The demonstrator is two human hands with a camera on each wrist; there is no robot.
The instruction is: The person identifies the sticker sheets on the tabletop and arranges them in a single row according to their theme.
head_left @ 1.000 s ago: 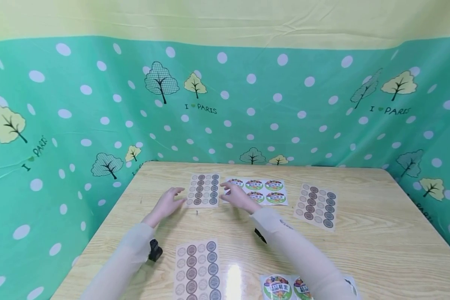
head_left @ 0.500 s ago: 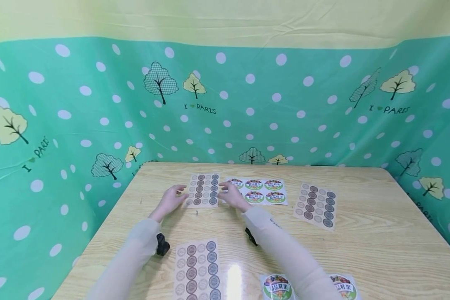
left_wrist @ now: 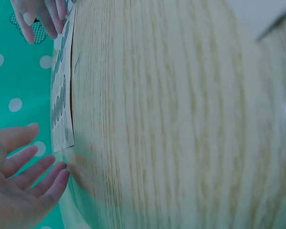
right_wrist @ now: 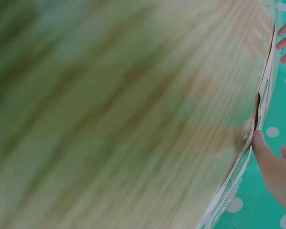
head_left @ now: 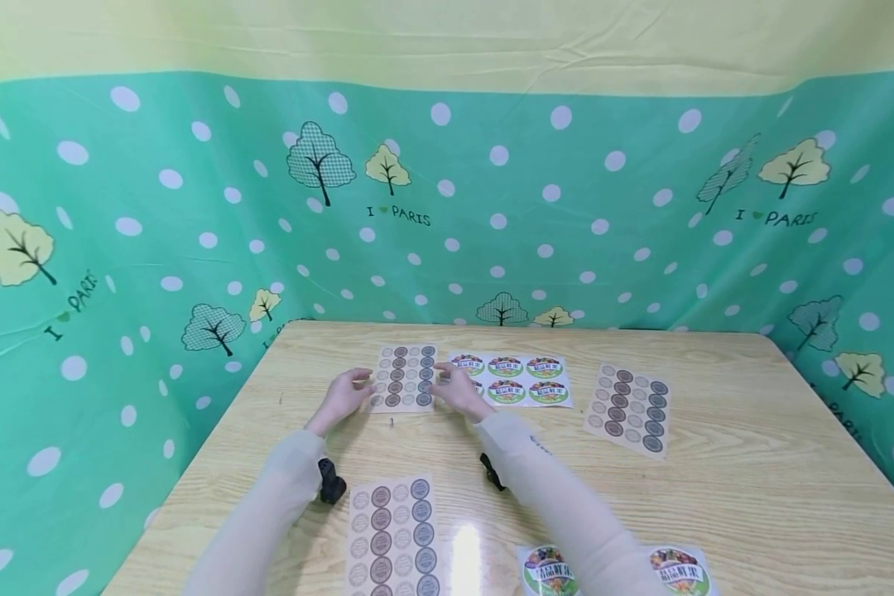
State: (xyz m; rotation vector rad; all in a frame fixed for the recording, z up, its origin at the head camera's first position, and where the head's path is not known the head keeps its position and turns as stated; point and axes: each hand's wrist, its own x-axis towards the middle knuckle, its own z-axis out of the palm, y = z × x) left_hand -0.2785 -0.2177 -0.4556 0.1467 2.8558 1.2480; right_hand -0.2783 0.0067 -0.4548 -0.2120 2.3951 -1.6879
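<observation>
Sheet of beige paper with round brown and grey stickers: on pale wooden table, between bare left hand and right hand, with fingers loose, apart from thumbs, at 2 opposite edges.

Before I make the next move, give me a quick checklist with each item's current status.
1. Left hand at the left edge of the far-left sticker sheet: ok.
2. Right hand at its right edge: ok.
3. Left hand gripping that sheet: not ok; its fingers hold nothing.
4. Right hand gripping firmly: cannot tell.
5. Far fruit-label sheet uncovered: not ok; the right hand overlaps its left part.
6. Near fruit-label sheet fully visible: not ok; the right sleeve covers its middle.
</observation>
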